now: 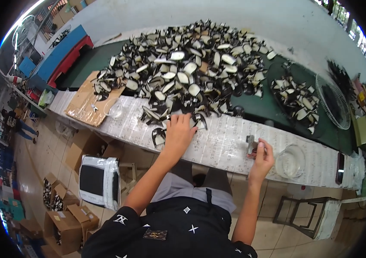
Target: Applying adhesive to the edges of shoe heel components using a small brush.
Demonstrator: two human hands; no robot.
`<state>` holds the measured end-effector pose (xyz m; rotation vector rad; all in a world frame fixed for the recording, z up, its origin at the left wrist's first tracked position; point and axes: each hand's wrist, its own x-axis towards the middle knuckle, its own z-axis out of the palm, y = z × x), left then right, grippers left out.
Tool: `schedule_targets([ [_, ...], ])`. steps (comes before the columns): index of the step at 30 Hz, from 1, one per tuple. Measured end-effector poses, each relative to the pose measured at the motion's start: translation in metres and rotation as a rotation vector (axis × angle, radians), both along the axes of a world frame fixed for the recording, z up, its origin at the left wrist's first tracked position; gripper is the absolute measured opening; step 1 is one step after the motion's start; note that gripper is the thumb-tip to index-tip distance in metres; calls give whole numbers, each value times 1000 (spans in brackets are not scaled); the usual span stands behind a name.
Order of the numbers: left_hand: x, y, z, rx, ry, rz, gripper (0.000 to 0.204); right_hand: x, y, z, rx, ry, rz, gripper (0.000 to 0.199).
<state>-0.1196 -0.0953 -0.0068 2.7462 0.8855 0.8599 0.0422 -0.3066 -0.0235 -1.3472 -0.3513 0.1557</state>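
My left hand (178,136) rests palm down at the near edge of a large pile of small curved black pieces with pale oval faces (190,68). Its fingers stretch forward and the thumb stands apart; whatever lies under the fingertips is hidden. Right beside the thumb is one loose piece (200,121), and another piece (159,136) lies left of the wrist. My right hand (262,160) is raised over the table's front edge, fingers closed around a small grey tool (250,143) with a blocky end. A clear round container (290,161) stands to its right.
Printed wrapping covers the table's front strip (221,138). On the left lie a cardboard sheet (89,99) and a clear dish (114,107). More pieces fill a dark tray (294,99) at right, beside a wire fan guard (333,101). A stool (99,180) and boxes (67,225) stand below.
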Motion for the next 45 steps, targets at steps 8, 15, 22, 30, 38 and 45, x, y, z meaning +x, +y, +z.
schedule_targets([
  [8, 2, -27, 17, 140, -332, -194, 21, 4, -8, -2, 32, -37, 20, 18],
  [15, -4, -61, 0, -250, -386, -445, 21, 2, -7, 1, 4, -65, 19, 17],
  [22, 13, -29, -4, -336, -320, -280, 35, 4, -3, 4, 50, 24, 11, 19],
  [30, 19, -23, -11, -191, -232, -325, 28, 5, -4, 3, 63, 80, 31, 19],
  [38, 3, -12, -21, -558, -361, -525, 37, 6, 1, 4, 43, 71, 21, 19],
  [45, 6, -10, -14, -1314, -614, -528, 49, 9, 2, 7, -14, 85, 4, 18],
])
